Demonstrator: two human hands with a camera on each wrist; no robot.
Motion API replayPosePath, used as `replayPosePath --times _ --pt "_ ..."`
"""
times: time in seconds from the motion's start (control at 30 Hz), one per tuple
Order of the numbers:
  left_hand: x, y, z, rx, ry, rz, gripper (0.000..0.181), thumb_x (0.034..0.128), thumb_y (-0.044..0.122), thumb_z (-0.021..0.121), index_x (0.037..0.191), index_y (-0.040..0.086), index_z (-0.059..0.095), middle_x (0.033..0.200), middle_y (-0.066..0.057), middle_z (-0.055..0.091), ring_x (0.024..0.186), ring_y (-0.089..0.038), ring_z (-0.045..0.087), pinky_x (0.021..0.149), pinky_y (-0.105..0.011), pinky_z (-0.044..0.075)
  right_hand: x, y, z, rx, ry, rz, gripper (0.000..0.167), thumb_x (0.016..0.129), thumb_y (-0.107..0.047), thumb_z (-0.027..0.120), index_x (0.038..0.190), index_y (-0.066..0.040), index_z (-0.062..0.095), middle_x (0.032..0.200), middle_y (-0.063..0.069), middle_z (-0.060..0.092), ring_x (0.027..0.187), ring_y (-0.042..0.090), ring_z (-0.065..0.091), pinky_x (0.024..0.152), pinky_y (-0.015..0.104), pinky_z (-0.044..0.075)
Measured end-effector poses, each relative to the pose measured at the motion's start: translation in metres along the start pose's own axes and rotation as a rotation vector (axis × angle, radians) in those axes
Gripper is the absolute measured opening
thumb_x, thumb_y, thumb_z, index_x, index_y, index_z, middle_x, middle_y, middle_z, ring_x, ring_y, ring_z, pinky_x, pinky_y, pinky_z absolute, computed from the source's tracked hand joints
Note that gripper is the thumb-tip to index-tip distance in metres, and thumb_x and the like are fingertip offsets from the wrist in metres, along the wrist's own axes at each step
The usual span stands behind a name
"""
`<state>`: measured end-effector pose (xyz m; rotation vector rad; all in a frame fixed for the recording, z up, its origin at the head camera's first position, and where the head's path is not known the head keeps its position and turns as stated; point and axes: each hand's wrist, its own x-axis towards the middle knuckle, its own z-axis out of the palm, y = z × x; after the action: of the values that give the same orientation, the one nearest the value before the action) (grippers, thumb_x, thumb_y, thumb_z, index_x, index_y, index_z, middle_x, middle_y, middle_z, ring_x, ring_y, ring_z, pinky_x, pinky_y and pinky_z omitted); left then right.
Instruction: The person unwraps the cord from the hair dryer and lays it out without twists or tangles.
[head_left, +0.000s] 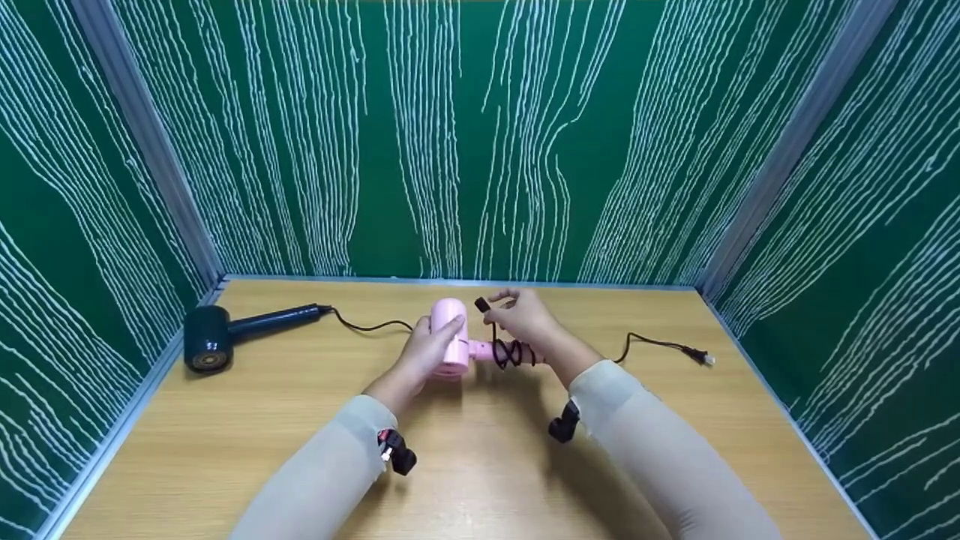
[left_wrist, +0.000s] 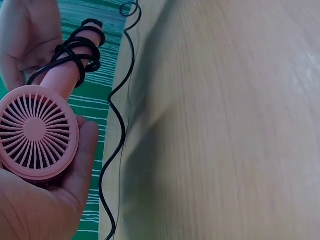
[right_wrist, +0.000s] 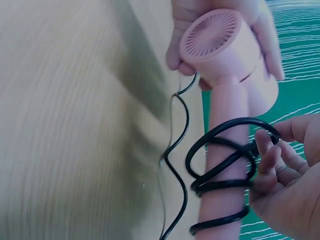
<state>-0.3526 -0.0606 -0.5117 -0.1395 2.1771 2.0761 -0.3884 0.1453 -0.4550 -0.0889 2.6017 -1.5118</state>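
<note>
In my left hand (head_left: 426,354) I hold a pink hair dryer (head_left: 450,330) by its barrel, the thumb lying across the side. Its vented round end (left_wrist: 34,129) shows in the left wrist view. A black cord (right_wrist: 225,185) runs in several loose loops around the pink handle. With thumb and fingers, my right hand (head_left: 523,316) pinches this cord beside the handle. The cord's black plug end (head_left: 481,304) sticks up past the right fingertips in the head view. The handle's far end is partly hidden by the right hand in that view.
A dark blue hair dryer (head_left: 262,324) lies on the left of the wooden table (head_left: 465,480). Its black cord (head_left: 367,328) passes behind my hands, and a two-pin plug (head_left: 703,357) lies at the right. Green walls (head_left: 480,150) with white lines enclose the table's back and sides.
</note>
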Motion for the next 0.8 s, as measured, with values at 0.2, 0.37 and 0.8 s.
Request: replayPosePath --times 0.2,0.37,0.8 --pt "0.000 -0.001 0.003 0.038 0.016 0.013 0.078 0.1124 0.061 0.063 0.162 0.004 0.045 0.133 -0.024 0.068 0.105 -0.030 0.075 0.080 -0.043 0.070 -0.003 -0.009 -0.005 0.140 -0.054 0.061 0.087 0.101 -0.008 0.081 0.176 -0.008 0.037 0.115 0.011 0.081 0.102 0.023 0.073 0.101 0.045 0.063" --pt "0.001 -0.001 0.003 0.024 0.032 0.006 0.074 0.1138 0.061 0.061 0.160 0.005 0.046 0.131 -0.024 0.067 0.104 -0.031 0.075 0.077 -0.046 0.071 -0.005 -0.014 -0.011 0.318 -0.101 0.110 0.092 0.100 -0.002 0.078 0.179 -0.008 0.031 0.119 0.014 0.074 0.092 0.018 0.071 0.087 0.030 0.065" --pt "0.002 0.003 0.000 -0.001 0.100 0.053 0.073 0.1138 0.056 0.062 0.157 0.000 0.047 0.130 -0.025 0.068 0.099 -0.027 0.074 0.076 -0.039 0.068 -0.016 -0.027 -0.009 0.489 -0.116 0.025 0.026 0.112 -0.011 0.071 0.135 -0.002 0.063 0.109 0.019 0.077 0.086 0.022 0.084 0.085 0.033 0.071"
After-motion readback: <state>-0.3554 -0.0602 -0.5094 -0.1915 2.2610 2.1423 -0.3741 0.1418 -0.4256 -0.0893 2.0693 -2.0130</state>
